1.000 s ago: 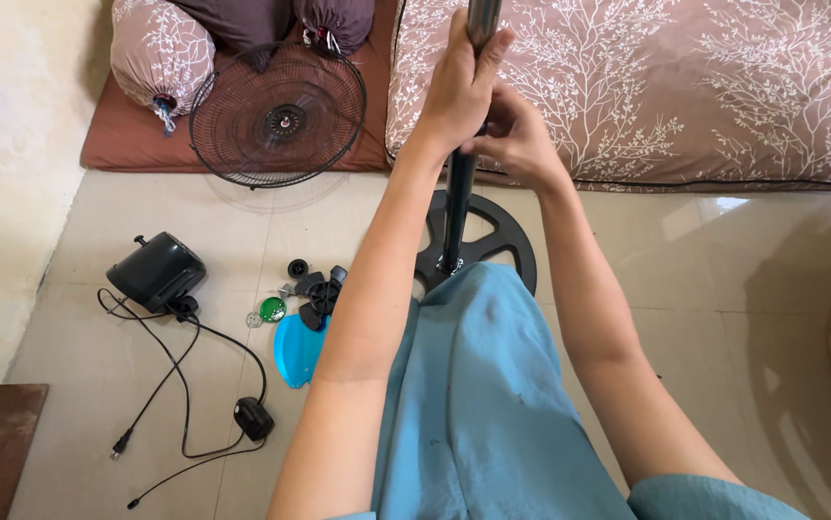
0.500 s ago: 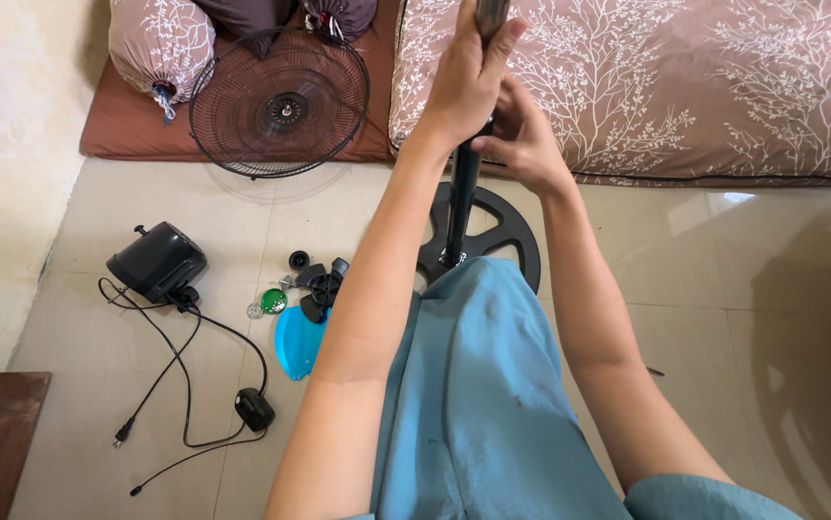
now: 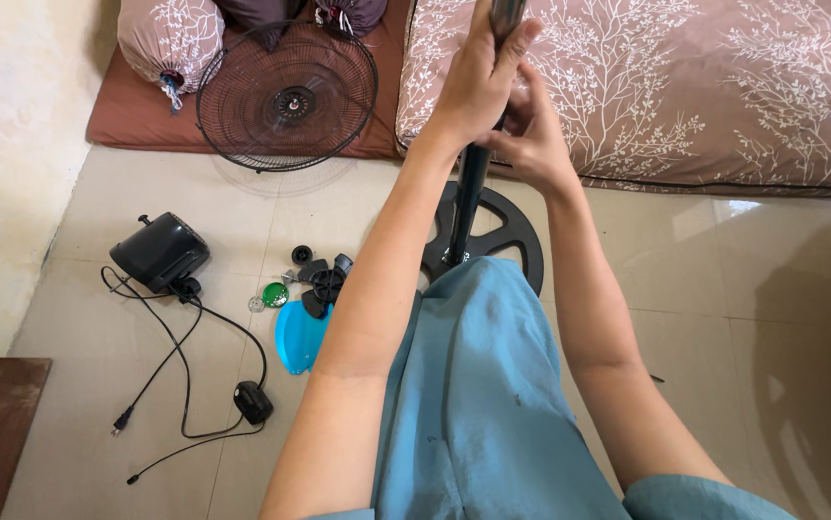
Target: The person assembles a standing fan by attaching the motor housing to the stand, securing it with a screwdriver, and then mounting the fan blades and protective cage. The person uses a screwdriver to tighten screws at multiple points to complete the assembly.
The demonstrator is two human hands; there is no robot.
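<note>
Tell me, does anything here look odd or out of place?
Yes: a fan lies in pieces. Its grille leans on a mat, the motor with loose cord and the blade lie on the floor. Both hands grip the bare pole on its base.

The pole (image 3: 468,202) runs off the top edge (base (image 3: 507,226) partly hidden).

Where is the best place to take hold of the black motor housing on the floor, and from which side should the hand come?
Judging by its pose, grip the black motor housing across its rounded body, coming from above. A hand can wrap that smooth, free top; the cord leaves from the lower right, so avoid that side.
</note>
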